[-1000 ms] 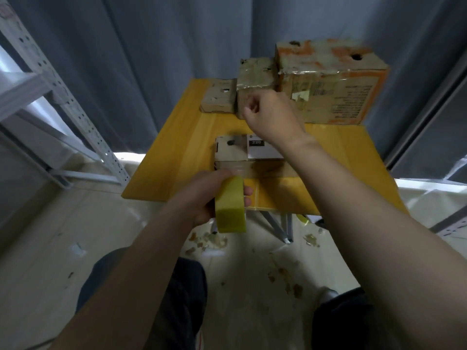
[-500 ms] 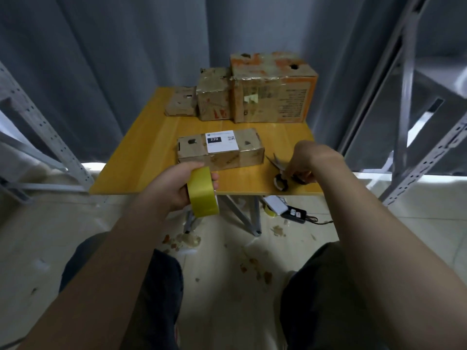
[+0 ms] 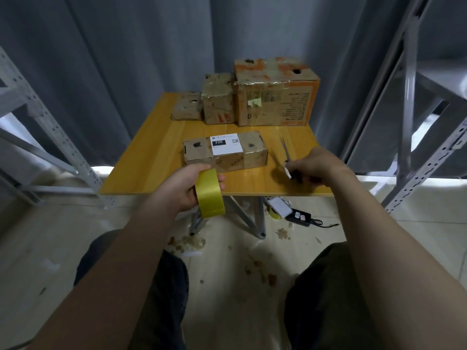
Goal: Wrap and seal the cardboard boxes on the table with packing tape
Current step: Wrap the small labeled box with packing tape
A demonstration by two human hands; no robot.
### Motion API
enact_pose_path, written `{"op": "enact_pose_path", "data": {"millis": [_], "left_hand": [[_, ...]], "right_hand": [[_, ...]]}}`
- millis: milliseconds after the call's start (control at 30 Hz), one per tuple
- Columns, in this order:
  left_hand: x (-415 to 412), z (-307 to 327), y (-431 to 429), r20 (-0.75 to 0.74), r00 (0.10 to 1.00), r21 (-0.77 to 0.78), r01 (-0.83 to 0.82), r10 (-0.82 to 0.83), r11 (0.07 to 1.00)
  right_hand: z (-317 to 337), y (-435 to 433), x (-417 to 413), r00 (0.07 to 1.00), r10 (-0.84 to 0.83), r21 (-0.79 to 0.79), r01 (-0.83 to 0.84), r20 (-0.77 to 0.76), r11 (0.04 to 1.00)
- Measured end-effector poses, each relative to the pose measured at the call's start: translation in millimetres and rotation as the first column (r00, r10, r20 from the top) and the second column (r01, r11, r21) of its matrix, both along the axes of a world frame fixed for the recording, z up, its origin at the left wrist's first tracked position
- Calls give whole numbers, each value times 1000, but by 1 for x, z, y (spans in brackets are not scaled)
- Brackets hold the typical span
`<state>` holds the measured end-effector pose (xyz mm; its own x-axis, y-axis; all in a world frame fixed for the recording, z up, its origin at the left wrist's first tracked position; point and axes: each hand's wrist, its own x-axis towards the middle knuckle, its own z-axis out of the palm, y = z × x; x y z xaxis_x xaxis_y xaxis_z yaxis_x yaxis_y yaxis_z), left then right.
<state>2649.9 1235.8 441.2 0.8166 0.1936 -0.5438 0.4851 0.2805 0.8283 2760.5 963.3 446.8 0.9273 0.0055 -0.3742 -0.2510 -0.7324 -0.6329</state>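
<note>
A long cardboard box (image 3: 227, 157) with a white label reading 220 lies on the yellow table (image 3: 141, 170), near its front edge. My left hand (image 3: 184, 190) grips a yellow roll of packing tape (image 3: 209, 195) just in front of that box. My right hand (image 3: 316, 168) holds a pair of scissors (image 3: 286, 157) by the handles, blades pointing away, to the right of the box and just above the tabletop. Three more taped boxes stand at the back: a small flat box (image 3: 187, 108), a medium box (image 3: 219, 99) and a large orange-printed box (image 3: 275, 92).
Grey metal shelving (image 3: 414, 137) rises on the right, and another rack (image 3: 48, 127) on the left. Grey curtains hang behind the table. On the floor under the table lie a black device with a cable (image 3: 299, 218) and scraps of tape. My knees are at the bottom.
My right hand left the boxes at the back, came down to the right of the labelled box and picked the scissors up off the table. The tape roll stayed in my left hand.
</note>
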Motion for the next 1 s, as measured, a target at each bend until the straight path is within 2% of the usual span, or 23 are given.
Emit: {"op": "enact_pose_path", "data": {"millis": [100, 167, 267, 333, 400, 500, 833, 1000], "left_hand": [[1, 0, -1, 3, 1000, 3, -6, 6, 1000], [1, -1, -2, 6, 1000, 3, -11, 11, 1000], [0, -1, -3, 0, 1000, 0, -13, 13, 1000], [-2, -1, -3, -5, 1000, -9, -12, 12, 1000], [-3, -2, -3, -3, 1000, -22, -9, 9, 1000], [-4, -3, -2, 5, 1000, -28, 10, -10, 1000], [-8, -10, 2, 23, 998, -51, 67, -66, 996], [-8, -12, 1, 39, 997, -57, 70, -68, 996]], "right_hand": [[2, 10, -3, 994, 110, 407, -89, -29, 909], [10, 21, -5, 937, 324, 491, -223, -130, 842], [23, 39, 0, 705, 623, 433, -471, -340, 769], [29, 50, 8, 611, 665, 340, -572, -430, 746], [33, 60, 19, 599, 649, 248, -616, -469, 747], [36, 75, 35, 563, 649, 211, -650, -512, 730], [29, 109, 62, 454, 719, 260, -719, -527, 645], [26, 113, 67, 482, 724, 235, -727, -494, 645]]}}
